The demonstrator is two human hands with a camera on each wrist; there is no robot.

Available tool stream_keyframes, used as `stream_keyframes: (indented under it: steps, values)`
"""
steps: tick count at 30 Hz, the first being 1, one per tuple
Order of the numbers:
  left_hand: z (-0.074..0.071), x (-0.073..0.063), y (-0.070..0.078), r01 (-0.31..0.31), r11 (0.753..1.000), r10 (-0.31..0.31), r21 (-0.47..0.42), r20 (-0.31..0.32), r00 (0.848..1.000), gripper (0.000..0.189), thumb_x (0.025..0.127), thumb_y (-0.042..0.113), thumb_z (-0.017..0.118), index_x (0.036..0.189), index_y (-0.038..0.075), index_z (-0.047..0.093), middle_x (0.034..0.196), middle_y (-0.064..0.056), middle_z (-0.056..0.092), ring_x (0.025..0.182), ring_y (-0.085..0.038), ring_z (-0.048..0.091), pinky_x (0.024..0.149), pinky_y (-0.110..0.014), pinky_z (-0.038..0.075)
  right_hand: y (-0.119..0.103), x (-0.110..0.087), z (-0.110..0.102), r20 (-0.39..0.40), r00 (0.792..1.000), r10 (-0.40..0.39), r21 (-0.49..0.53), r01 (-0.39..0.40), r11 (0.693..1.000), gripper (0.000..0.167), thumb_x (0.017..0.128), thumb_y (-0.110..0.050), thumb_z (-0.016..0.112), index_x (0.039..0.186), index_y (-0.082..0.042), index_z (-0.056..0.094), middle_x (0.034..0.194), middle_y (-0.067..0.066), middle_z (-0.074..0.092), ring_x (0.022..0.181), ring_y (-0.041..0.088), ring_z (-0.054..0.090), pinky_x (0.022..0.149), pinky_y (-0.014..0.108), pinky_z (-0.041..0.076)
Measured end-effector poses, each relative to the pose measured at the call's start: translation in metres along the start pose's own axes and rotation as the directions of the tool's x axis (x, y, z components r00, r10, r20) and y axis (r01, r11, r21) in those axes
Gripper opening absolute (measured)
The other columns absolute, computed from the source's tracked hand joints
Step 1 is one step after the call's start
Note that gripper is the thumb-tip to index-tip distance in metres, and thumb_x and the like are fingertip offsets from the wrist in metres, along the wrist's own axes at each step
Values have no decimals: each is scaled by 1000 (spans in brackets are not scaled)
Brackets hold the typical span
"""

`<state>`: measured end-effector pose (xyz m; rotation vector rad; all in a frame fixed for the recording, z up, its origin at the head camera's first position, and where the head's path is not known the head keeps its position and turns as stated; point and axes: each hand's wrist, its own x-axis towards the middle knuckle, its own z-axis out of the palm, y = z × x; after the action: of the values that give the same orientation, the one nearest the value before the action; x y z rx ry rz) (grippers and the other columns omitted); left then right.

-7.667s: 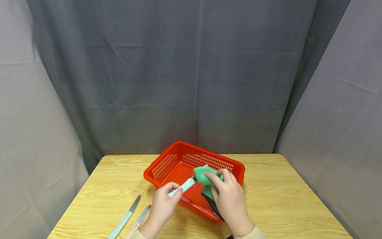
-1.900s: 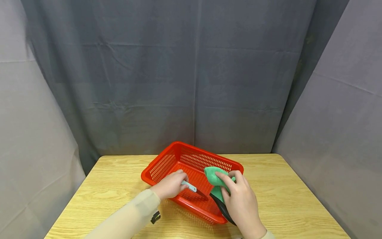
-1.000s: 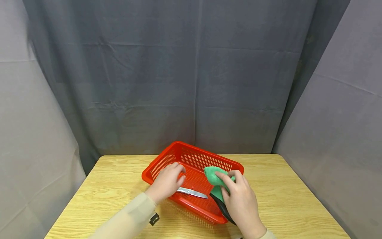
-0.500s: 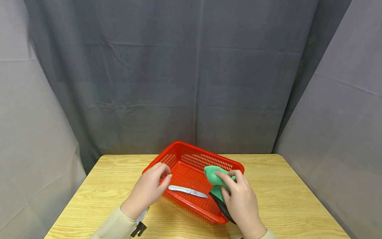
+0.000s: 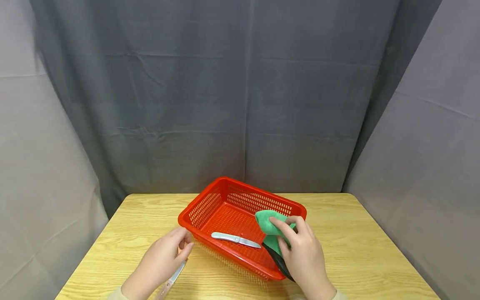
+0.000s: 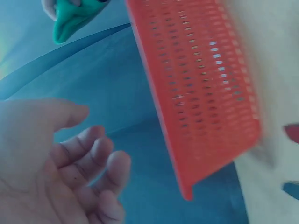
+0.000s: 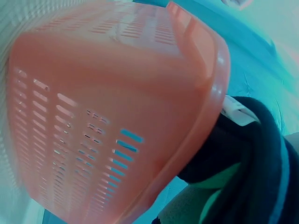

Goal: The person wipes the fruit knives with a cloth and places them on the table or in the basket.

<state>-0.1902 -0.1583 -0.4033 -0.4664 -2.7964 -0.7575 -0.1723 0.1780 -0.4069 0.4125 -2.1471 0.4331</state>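
Loosely curled and holding nothing, my left hand (image 5: 163,260) is outside the red basket's near left corner, over the table. Beneath it shows a knife with a pink handle (image 5: 165,289), partly covered by the hand and cut off by the frame. A knife with a pale blue handle (image 5: 225,237) lies inside the basket (image 5: 204,238) along the near side, blade pointing right. My right hand (image 5: 304,254) pinches a bunched green cloth (image 5: 267,223) with a black edge at the basket's right end. In the left wrist view the left hand (image 6: 70,163) has bent fingers around nothing.
The wooden table (image 5: 360,246) extends to both sides of the basket. Grey curtains (image 5: 187,104) hang behind and at the sides. Two small tips, one red (image 6: 292,132) and one dark (image 6: 291,189), show at the left wrist view's right edge.
My left hand has let go of the pale blue knife inside the basket and come back left and nearer, over the pink-handled knife. My right hand keeps its hold on the cloth, almost still.
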Motion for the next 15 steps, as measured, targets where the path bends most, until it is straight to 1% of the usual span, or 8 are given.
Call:
stream_keyframes:
  steps: [3, 5, 6, 8, 11, 13, 15]
  values:
    - [6, -12, -12, 45, 996, -49, 74, 55, 997, 22, 94, 25, 75, 87, 26, 54, 76, 12, 48, 63, -3, 43, 58, -23, 38, -1, -3, 1, -1, 1000, -14, 8, 14, 1000, 55, 71, 6, 84, 117, -24, 77, 98, 6, 59, 76, 13, 51, 55, 24, 45]
    - [11, -19, -22, 88, 988, -103, 126, 115, 988, 23, 94, 30, 76, 87, 23, 54, 76, 9, 49, 63, -7, 44, 58, -26, 39, -1, -4, 1, -1, 1000, -26, 12, 26, 1000, 56, 70, 6, 84, 117, -24, 77, 98, 6, 59, 77, 13, 51, 56, 25, 46]
    - [13, -22, -27, 108, 982, -131, 153, 151, 980, 24, 93, 31, 77, 88, 21, 55, 76, 8, 50, 64, -8, 47, 59, -28, 42, -1, -5, 1, -1, 999, -32, 14, 32, 999, 57, 70, 6, 84, 118, -25, 77, 99, 5, 59, 77, 13, 51, 57, 26, 47]
    - [19, -27, -38, 147, 969, -190, 201, 218, 957, 27, 90, 35, 79, 91, 15, 60, 78, 5, 55, 66, -12, 53, 60, -33, 47, -1, -6, 1, -3, 999, -41, 13, 41, 999, 58, 70, 6, 85, 118, -25, 77, 99, 5, 59, 77, 13, 51, 57, 27, 47]
    - [28, -33, -53, 188, 949, -262, 255, 303, 916, 39, 85, 38, 83, 97, 5, 65, 80, -1, 59, 69, -16, 59, 63, -40, 53, -2, -8, 1, -8, 999, -49, 14, 49, 999, 58, 70, 5, 85, 119, -26, 76, 100, 6, 59, 78, 14, 51, 58, 28, 48]
    - [34, -38, -61, 213, 937, -303, 276, 341, 890, 46, 82, 40, 85, 97, 2, 65, 80, -4, 60, 69, -18, 60, 63, -42, 54, -2, -9, 1, -13, 998, -54, 15, 55, 998, 59, 70, 5, 85, 119, -26, 76, 100, 6, 59, 79, 15, 52, 59, 28, 49]
    - [40, -43, -68, 232, 928, -332, 292, 363, 871, 45, 81, 40, 86, 91, 2, 65, 76, -4, 59, 67, -18, 59, 63, -41, 55, -2, -9, 1, -18, 998, -63, 16, 63, 998, 59, 70, 5, 84, 119, -26, 76, 100, 6, 59, 79, 16, 53, 59, 29, 49]
